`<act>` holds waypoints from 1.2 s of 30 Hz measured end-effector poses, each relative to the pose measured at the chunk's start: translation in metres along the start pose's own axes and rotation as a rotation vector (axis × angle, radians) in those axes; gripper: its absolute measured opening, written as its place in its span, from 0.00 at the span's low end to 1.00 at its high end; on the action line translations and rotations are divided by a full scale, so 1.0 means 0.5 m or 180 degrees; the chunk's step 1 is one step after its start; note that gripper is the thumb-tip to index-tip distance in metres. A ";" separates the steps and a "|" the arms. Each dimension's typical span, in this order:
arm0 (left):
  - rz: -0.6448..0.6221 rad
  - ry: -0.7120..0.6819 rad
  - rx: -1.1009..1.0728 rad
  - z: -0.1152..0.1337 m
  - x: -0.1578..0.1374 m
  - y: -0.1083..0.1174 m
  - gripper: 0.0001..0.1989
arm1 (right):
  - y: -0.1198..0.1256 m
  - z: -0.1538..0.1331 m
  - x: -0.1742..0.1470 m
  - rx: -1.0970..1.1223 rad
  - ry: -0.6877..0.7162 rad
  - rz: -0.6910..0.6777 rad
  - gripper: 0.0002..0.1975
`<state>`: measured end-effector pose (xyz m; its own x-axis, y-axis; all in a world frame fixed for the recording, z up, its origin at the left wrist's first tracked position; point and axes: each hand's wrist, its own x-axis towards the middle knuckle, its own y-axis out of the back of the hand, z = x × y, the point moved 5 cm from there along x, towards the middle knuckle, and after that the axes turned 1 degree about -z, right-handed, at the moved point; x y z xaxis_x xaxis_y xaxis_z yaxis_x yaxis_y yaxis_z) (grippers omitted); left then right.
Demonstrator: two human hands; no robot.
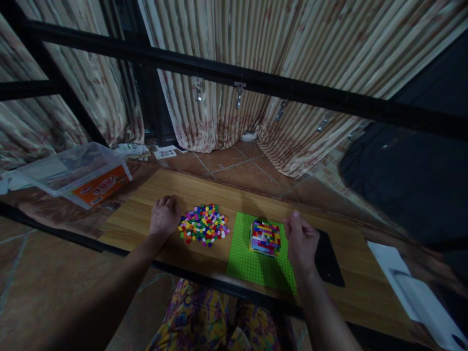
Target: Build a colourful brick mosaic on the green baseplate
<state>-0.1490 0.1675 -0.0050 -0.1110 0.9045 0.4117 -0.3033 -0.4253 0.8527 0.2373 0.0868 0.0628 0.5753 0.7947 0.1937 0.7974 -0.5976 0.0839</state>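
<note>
My left hand point(165, 215) rests on the wooden table with its fingers curled in, just left of a loose pile of small coloured bricks point(204, 224). Whatever may be inside that hand is hidden. A green studded baseplate point(244, 265) lies right of the pile. On its upper half stands a block built from many coloured bricks point(265, 238), striped in rows. My right hand point(302, 239) is closed over the baseplate's right edge, beside the block and apart from it. Its thumb points up and its fingers are folded; anything held there is too small to make out.
A black phone-like slab point(328, 258) lies on the table point(360, 273) right of my right hand. A clear plastic box point(84, 170) with an orange label stands at the left. White objects point(413, 287) sit at the right end. A dark metal bar point(219, 70) crosses before the curtains.
</note>
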 end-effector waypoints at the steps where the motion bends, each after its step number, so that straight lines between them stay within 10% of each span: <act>1: -0.0001 0.0006 -0.0017 -0.001 0.000 -0.001 0.19 | -0.014 -0.014 0.011 0.0228 -0.0056 -0.0024 0.23; 9: 0.0027 -0.0012 -0.0043 -0.001 -0.003 -0.003 0.17 | -0.125 0.005 0.032 0.1049 -0.0650 -0.0828 0.25; 36: -0.0069 0.0088 0.0096 0.004 -0.010 0.005 0.19 | -0.132 0.046 0.011 0.0188 -0.0326 -0.1097 0.25</act>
<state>-0.1472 0.1618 -0.0040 -0.1309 0.9139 0.3843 -0.2774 -0.4059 0.8708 0.1923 0.1330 0.0359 0.2837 0.9567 0.0646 0.9551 -0.2880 0.0702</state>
